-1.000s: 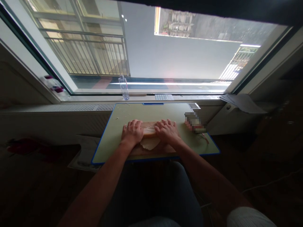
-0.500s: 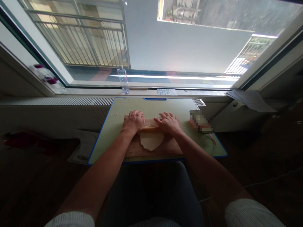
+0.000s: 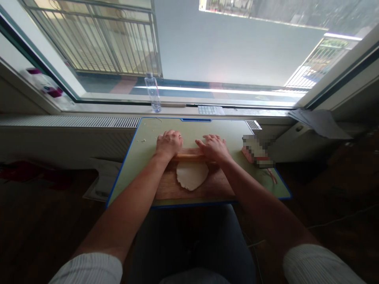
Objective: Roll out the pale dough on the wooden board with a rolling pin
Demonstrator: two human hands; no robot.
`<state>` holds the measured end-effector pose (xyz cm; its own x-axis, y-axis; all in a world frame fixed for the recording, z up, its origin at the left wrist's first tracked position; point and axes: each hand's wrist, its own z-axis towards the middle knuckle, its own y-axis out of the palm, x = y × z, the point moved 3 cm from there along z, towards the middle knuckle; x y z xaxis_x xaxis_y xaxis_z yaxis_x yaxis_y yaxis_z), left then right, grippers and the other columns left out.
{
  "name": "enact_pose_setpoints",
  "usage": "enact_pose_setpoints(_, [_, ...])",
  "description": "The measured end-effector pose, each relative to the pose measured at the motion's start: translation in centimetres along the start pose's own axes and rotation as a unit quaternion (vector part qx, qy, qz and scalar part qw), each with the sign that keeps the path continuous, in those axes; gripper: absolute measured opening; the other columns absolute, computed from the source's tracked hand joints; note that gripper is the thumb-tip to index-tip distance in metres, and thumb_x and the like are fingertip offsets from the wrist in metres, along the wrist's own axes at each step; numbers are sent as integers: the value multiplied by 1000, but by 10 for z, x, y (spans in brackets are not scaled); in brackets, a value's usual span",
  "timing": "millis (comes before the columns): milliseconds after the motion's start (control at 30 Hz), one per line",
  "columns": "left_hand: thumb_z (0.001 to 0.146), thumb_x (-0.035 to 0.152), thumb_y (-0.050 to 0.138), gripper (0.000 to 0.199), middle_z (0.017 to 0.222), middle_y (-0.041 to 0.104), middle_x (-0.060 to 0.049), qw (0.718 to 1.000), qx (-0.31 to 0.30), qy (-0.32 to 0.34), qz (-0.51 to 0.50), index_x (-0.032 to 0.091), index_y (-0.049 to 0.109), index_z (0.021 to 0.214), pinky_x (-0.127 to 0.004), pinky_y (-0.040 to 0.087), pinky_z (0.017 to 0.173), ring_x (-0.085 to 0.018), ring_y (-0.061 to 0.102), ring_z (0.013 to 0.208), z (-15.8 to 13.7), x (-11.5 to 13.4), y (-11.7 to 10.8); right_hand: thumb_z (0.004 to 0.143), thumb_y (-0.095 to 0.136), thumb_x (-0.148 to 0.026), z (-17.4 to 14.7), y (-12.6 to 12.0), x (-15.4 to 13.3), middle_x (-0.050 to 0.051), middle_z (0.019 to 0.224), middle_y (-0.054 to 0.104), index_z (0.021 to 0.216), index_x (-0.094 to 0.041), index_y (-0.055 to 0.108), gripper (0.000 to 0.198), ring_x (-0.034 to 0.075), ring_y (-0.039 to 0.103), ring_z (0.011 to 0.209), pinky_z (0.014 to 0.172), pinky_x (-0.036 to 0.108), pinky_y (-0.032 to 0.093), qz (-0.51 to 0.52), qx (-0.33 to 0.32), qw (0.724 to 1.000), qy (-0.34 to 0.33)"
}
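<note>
A wooden rolling pin (image 3: 191, 157) lies crosswise over a wooden board (image 3: 166, 191), at the far edge of a flat piece of dough (image 3: 192, 175). The dough is pale and roughly round, with a ragged near edge. My left hand (image 3: 170, 142) is closed over the pin's left end, knuckles up and fingers curled forward. On its right end rests the palm of my right hand (image 3: 213, 146), with the fingers apart and stretched forward. Both pin ends are hidden under my hands.
The board sits on a green, blue-edged tabletop (image 3: 130, 169). Dough crumbs (image 3: 143, 140) lie at its left, and a pixelated object (image 3: 256, 152) at its right. On the windowsill stand a clear bottle (image 3: 153, 94) and a white-and-purple bottle (image 3: 45, 83). Papers (image 3: 321, 123) lie at the right.
The rolling pin has moved to the dough's far edge, baring more dough. My hands have gone forward with it, and the right fingers still extend. The whole view has shifted slightly.
</note>
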<state>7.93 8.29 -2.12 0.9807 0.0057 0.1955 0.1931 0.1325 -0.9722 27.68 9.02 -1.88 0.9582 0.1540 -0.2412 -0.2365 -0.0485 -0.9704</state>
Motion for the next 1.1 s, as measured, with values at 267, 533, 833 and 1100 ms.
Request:
enact_pose_setpoints(267, [107, 36, 44, 42, 145, 68, -16, 1000, -27, -1, -4, 23, 71, 136, -50, 50, 114, -33, 62, 134, -18, 0, -1, 110, 36, -69, -23, 1, 0, 13, 162, 59, 154, -23, 62, 69, 36, 44, 152, 126, 59, 33, -1, 11, 1000, -7])
enact_pose_setpoints(533, [106, 42, 43, 49, 157, 62, -13, 1000, -22, 2, -16, 29, 68, 146, -58, 42, 121, -36, 55, 142, -43, 1, -2, 111, 35, -68, -51, 1, -4, 9, 170, 52, 160, -26, 58, 69, 38, 40, 156, 127, 60, 31, -35, 16, 999, -9])
enact_pose_setpoints(833, [108, 44, 37, 55, 170, 52, -9, 1000, -21, -12, -3, 32, 61, 156, -61, 34, 128, -35, 48, 153, -82, 5, -6, 113, 35, -60, -93, 1, -11, 12, 173, 49, 166, -20, 52, 68, 40, 37, 160, 130, 59, 21, -69, 46, 996, -16])
enact_pose_setpoints(1100, [109, 44, 36, 54, 172, 52, -5, 999, 32, -17, 5, 38, 62, 156, -60, 32, 130, -31, 45, 158, -132, 11, -6, 114, 27, -61, -135, 14, -12, 13, 176, 44, 165, -15, 53, 73, 39, 27, 166, 134, 63, 13, -58, 64, 996, -8])
